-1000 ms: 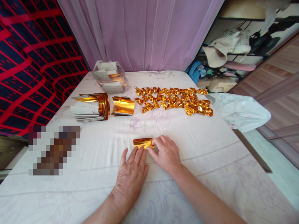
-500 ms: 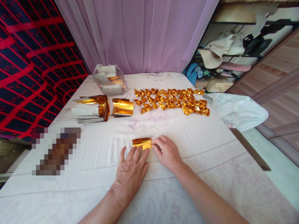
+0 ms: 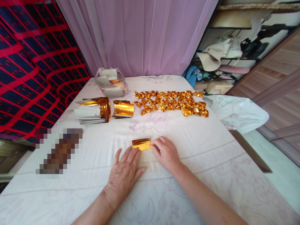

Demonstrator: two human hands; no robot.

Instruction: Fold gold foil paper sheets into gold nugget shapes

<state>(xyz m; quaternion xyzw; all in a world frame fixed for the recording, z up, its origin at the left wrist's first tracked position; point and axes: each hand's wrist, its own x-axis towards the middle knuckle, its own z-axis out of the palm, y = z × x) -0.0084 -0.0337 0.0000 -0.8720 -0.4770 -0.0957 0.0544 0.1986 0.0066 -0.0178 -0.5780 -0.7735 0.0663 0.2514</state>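
Note:
A small folded sheet of gold foil paper [image 3: 142, 144] lies on the pale patterned cloth in front of me. My left hand [image 3: 125, 170] rests flat with its fingers stretched out, the fingertips on the sheet's near left edge. At the sheet's right end, my right hand [image 3: 166, 153] pinches the edge between thumb and curled fingers. Farther off, several folded gold foil pieces [image 3: 161, 101] sit in rows on the right. To their left stand a small curved stack of gold foil paper [image 3: 123, 108] and a thicker fanned stack [image 3: 92, 112] showing white backs.
A clear plastic bag [image 3: 110, 82] of foil sheets lies at the table's far left. Purple curtains [image 3: 138, 37] hang behind the table. On the right are a white bag [image 3: 241, 112] and shelves with a cap [image 3: 209, 57] and shoes. A blurred patch [image 3: 61, 153] covers something at left.
My left hand has slid left along the foil sheet, uncovering more of its near edge. My right hand keeps its pinch at the right end. The view has shifted slightly.

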